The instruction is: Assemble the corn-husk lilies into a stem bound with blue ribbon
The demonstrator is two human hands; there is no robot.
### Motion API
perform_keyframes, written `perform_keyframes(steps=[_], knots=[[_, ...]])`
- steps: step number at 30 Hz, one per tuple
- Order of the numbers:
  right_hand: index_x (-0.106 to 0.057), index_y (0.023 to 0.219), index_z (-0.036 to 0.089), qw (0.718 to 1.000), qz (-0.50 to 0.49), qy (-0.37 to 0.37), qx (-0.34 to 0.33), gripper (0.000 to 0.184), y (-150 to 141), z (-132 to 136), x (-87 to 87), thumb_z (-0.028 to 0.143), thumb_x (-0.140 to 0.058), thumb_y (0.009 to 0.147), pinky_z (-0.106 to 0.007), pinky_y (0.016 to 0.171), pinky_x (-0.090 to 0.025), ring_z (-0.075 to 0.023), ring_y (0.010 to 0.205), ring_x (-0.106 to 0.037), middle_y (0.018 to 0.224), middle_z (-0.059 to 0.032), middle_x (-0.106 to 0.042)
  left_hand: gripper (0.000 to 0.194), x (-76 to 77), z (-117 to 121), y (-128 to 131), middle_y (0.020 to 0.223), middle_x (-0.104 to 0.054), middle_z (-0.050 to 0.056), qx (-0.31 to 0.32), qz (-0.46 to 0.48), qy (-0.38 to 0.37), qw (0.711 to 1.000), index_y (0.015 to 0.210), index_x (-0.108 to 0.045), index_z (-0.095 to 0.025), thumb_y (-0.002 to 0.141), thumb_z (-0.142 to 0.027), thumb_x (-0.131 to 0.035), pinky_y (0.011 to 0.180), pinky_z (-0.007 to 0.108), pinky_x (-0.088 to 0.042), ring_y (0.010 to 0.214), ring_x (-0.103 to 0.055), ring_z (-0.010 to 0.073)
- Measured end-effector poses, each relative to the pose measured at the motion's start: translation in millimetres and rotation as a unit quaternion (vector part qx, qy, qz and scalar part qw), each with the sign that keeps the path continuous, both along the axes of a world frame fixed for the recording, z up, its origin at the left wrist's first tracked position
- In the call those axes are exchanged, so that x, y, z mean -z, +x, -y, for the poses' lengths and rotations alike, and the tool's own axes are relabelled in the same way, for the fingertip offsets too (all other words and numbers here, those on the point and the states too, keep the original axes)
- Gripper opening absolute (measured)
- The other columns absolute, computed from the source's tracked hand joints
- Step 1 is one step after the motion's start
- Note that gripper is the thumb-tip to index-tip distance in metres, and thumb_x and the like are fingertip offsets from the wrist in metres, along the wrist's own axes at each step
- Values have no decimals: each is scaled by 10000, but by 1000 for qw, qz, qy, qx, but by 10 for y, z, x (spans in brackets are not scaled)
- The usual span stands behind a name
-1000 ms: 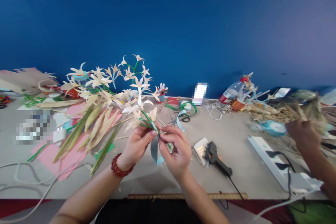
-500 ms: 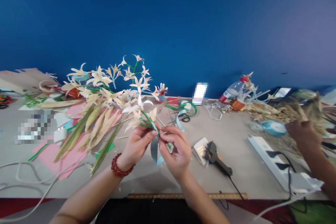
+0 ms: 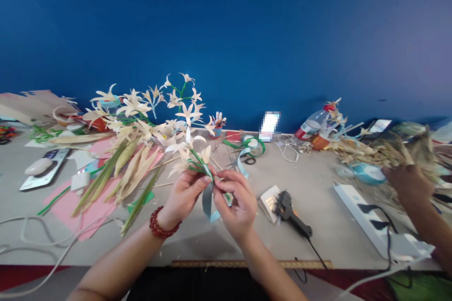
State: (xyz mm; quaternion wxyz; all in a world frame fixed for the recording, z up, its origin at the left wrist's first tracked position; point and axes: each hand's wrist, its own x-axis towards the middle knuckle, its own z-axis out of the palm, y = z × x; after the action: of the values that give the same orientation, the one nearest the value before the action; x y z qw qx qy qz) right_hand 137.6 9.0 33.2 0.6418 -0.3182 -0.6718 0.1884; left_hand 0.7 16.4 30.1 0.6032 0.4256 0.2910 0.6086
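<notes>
Both hands on one pale flower bunch

A bracelet of small, rounded, deep-red beads circles the left wrist of a worker whose left hand and right hand are bare, as are the left forearm and right forearm. The glossy beads sit close together in a thick band, seemingly more than one row deep. Plain black clothing shows between the forearms at the scene's near edge, its cut indistinct.
</notes>
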Motion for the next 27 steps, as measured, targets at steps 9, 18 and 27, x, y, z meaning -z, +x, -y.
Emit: perform_keyframes(steps=[9, 18, 27], knots=[[-678, 865, 204, 1000, 1, -2, 10, 184, -6, -7, -4, 45, -624, 789, -386, 791, -568, -224, 906, -682, 957, -90, -679, 118, 20, -3, -7, 892, -709, 49, -4, -6, -14, 1000, 897, -713, -171, 807, -246, -707, 864, 304, -500, 879, -645, 192], [-681, 871, 208, 1000, -1, -14, 9, 178, -10, -16, 25, 59, -623, 794, -373, 774, -576, -226, 914, -681, 973, -96, -673, 121, 24, -19, 7, 892, -715, 45, -14, -1, -23, 1000, 901, -712, -175, 795, -233, -716, 867, 294, -498, 877, -647, 185], [-679, 900, 203, 1000, 12, -27, 1, 165, 8, -34, 42, 78, -617, 812, -342, 727, -583, -222, 928, -677, 999, -104, -670, 163, 11, -12, 10, 885, -732, 56, -19, -3, -41, 999, 926, -731, -167, 790, -257, -722, 886, 327, -510, 901, -670, 211]])
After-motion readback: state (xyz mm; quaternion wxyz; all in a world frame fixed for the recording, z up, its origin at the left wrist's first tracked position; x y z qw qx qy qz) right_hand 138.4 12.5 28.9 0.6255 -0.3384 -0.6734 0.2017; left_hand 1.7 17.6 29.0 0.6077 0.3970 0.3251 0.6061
